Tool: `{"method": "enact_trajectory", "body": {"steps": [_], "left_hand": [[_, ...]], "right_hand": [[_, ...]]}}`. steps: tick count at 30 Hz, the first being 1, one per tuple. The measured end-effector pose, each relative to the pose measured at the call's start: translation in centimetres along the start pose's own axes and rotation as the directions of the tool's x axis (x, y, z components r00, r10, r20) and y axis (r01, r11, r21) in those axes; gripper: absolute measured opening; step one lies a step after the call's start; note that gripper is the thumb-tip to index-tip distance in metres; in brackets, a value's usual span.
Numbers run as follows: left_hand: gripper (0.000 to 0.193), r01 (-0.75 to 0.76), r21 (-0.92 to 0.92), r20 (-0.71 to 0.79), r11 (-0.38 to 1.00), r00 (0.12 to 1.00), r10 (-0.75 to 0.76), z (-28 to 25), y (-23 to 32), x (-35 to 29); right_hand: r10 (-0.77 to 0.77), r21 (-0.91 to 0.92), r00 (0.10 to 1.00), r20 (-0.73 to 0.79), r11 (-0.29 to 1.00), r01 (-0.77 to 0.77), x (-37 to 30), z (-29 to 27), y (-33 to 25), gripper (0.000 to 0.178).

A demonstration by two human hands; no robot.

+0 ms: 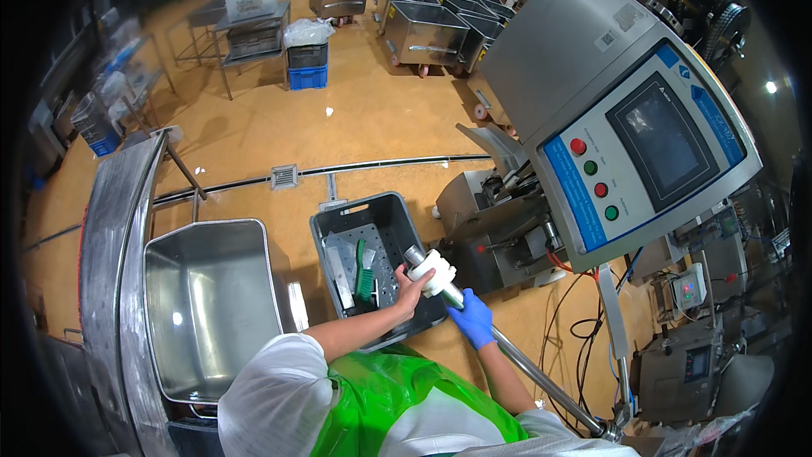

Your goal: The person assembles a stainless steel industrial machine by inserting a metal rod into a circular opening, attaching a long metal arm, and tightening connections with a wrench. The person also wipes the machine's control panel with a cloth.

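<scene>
A bare left hand (412, 290) curls around a white plastic ring (434, 273) on a short metal tube (414, 255), just below the center of the frame, while a blue-gloved right hand (472, 319) closes on the tube's lower end. It is hard to tell, behind the glove, whether the tube joins the long steel rod (541, 366) slanting toward the lower right. Directly below the ring and tube sits a dark gray crate (391, 218), holding a green brush (364, 278). A deep steel tub (211, 288) stands at lower left beside a long metal table (114, 228). A gray machine (550, 55) with a screen (662, 142) and red and green buttons (600, 189) fills the upper right. Toward the top of the frame, steel carts (425, 30) crowd together on the tan floor (372, 123), right of a blue crate (308, 77).
</scene>
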State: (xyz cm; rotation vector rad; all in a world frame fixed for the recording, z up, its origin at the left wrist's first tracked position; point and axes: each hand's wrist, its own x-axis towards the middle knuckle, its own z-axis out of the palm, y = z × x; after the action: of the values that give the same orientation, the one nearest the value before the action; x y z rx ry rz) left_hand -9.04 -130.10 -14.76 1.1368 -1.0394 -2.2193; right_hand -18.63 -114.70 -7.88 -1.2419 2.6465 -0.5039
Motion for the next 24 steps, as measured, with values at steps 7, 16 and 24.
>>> {"method": "enact_trajectory", "body": {"steps": [7, 16, 24], "left_hand": [[0.109, -0.013, -0.01, 0.021, 1.0, 1.0, 0.013, 0.3, 2.8, -0.9], [0.113, 0.031, -0.026, 0.035, 0.999, 0.999, -0.03, 4.1, 2.0, 4.4], [0.112, -0.02, -0.114, 0.06, 0.993, 0.998, 0.027, 10.9, 0.1, 11.2]], "right_hand": [[0.208, -0.15, 0.965, 0.161, 0.971, -0.184, -1.4, -2.6, 0.7, 0.039], [0.25, -0.111, 0.957, 0.146, 0.966, -0.235, 2.4, -2.9, 4.1, 0.036], [0.244, -0.121, 0.97, 0.014, 0.963, -0.241, 7.2, -3.6, 9.1, 0.043]]}}
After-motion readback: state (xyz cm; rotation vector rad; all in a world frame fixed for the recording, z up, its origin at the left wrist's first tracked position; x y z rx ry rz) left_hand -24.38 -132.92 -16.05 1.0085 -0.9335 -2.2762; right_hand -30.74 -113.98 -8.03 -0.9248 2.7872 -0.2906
